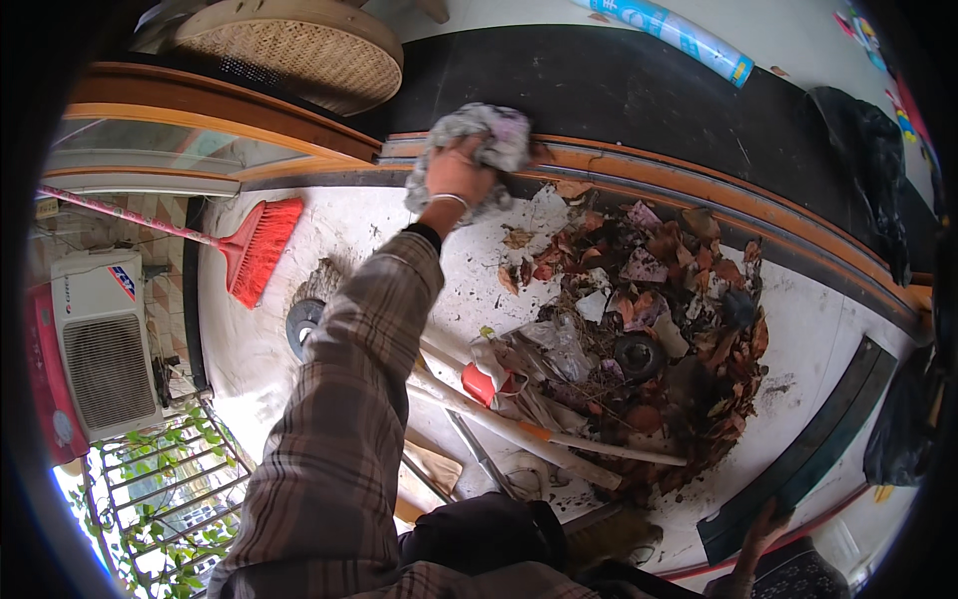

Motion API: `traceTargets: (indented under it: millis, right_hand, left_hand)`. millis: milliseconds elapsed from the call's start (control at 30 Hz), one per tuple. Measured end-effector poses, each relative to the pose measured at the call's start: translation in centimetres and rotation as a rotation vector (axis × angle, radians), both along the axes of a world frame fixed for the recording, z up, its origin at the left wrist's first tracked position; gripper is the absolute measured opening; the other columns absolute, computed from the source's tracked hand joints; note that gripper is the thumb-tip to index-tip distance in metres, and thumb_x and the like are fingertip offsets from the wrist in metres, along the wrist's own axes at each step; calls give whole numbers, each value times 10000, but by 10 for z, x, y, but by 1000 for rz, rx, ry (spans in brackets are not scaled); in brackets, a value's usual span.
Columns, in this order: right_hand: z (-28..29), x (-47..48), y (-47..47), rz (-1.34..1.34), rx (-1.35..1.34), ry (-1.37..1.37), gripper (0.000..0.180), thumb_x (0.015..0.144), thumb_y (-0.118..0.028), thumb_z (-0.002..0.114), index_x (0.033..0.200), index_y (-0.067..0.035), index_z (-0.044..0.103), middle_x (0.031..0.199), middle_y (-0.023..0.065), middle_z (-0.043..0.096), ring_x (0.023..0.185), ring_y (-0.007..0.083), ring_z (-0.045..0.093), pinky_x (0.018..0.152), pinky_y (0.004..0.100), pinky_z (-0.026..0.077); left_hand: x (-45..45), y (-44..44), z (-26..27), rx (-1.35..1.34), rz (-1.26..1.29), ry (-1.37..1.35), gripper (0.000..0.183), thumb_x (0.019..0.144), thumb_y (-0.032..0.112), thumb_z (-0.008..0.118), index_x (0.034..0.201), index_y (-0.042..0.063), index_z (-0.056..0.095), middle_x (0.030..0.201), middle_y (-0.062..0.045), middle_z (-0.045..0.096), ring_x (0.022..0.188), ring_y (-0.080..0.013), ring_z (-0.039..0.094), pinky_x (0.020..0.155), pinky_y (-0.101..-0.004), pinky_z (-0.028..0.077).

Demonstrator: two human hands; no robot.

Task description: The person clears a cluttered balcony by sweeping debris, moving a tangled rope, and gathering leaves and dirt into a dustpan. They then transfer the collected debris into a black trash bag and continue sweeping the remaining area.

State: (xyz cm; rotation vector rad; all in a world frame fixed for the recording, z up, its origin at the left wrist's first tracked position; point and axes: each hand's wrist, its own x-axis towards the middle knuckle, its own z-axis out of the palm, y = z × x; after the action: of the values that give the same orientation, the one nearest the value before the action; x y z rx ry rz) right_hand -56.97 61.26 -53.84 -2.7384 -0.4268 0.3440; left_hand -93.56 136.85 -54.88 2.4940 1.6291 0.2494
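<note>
My left hand (459,177), with a white band at the wrist, presses a crumpled grey and white cloth (503,138) onto the orange-brown sliding-door track (621,159). The cloth bunches around the fingers and partly hides them. At the lower right, my right hand (763,524) touches the near edge of a long dark green board (804,449); its fingers are too small and dim to tell whether they grip. Between the hands lies a heap of dry leaves and rubbish (658,299), with a plastic bag (561,346) and a small black wheel (638,356) in it.
A red broom (258,251) lies at the left, near an outdoor air-conditioner unit (108,352). White poles (516,434) cross the floor before me. Beyond the track are a woven bamboo basket (299,60), a blue roll (681,37) and a black plastic bag (861,165).
</note>
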Motion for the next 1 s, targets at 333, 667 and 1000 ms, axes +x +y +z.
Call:
traceTargets:
  millis: [333, 667, 1000]
  right_hand:
    - [-6, 10, 9, 110, 37, -109, 529, 934, -266, 651, 1247, 138, 516, 1150, 307, 614, 982, 408, 608, 891, 442, 492]
    - [-14, 9, 19, 204, 199, -70, 504, 867, -294, 738, 973, 169, 573, 795, 231, 661, 654, 308, 647, 573, 402, 558]
    - [-24, 39, -23, 150, -103, -172, 512, 898, -305, 699, 1164, 115, 577, 1061, 280, 652, 925, 397, 627, 838, 450, 517]
  left_hand:
    - [117, -119, 18, -98, -508, -226, 544, 628, 138, 694, 1165, 216, 664, 1212, -67, 638, 1171, -316, 558, 1000, -419, 461]
    - [65, -194, 155, -290, -622, -901, 670, 558, 11, 714, 1215, 114, 631, 1203, -126, 630, 1141, -345, 571, 973, -436, 473]
    - [-119, -102, 121, -380, -30, -813, 622, 646, -18, 683, 1255, 86, 621, 1239, -93, 642, 1159, -262, 602, 993, -356, 481]
